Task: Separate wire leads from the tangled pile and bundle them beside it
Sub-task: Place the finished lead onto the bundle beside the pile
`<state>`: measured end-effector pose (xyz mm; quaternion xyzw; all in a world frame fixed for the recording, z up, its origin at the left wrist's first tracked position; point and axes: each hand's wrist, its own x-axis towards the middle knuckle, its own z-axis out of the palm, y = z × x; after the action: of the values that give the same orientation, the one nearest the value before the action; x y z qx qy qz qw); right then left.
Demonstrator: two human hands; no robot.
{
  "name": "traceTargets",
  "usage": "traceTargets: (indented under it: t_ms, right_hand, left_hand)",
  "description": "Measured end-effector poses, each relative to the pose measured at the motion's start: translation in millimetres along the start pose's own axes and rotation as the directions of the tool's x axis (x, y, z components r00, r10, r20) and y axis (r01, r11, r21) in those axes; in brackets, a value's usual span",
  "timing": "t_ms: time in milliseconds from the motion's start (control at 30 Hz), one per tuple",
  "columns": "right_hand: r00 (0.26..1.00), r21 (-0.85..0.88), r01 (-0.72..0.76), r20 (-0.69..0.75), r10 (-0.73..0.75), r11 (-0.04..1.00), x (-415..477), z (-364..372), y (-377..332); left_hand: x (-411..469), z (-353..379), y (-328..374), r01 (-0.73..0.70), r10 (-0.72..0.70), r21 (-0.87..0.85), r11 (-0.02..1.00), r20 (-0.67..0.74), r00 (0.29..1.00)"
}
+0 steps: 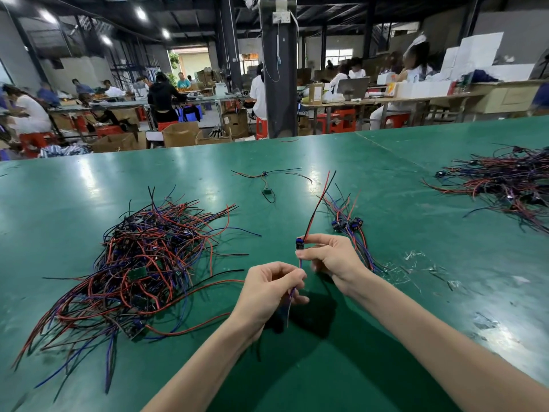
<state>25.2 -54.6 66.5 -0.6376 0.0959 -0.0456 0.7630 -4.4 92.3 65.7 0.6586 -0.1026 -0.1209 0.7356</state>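
A tangled pile (142, 263) of red, black and blue wire leads with small green boards lies on the green table at my left. One wire lead (315, 209) is held up between both hands, its red and black wires pointing up and away. My right hand (329, 257) pinches it at its small blue connector. Just below, my left hand (271, 288) grips the lead's blue and purple tail, which hangs under my fingers. A small bundle (349, 226) of sorted leads with blue connectors lies just behind my right hand.
A second heap of wires (505, 179) spreads at the far right. A loose lead with a small board (264, 179) lies mid-table. Clear plastic scraps (416, 263) litter the table at right. Behind the table's far edge (208, 144), people work at benches.
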Motion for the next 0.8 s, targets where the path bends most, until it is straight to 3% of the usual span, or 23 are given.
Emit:
traceTargets:
  t_ms: [367,633,800]
  right_hand:
    - [1.0,0.08,-0.024,0.014,0.023,0.997,7,-5,1]
    - [0.998,-0.041,0.057,-0.039,-0.059,0.998,18,-8,10]
    - [0.991,-0.233,0.109,-0.048,-0.124,0.966,21,-4,19]
  left_hand:
    - [-4,-6,11,-0.024,0.005,0.132,0.991,0.144,0.99]
    - [3,-21,18,-0.062,-0.001,0.209,0.976,0.287,0.958]
    - [-2,-34,9,-0.038,-0.02,0.238,0.97,0.236,0.972]
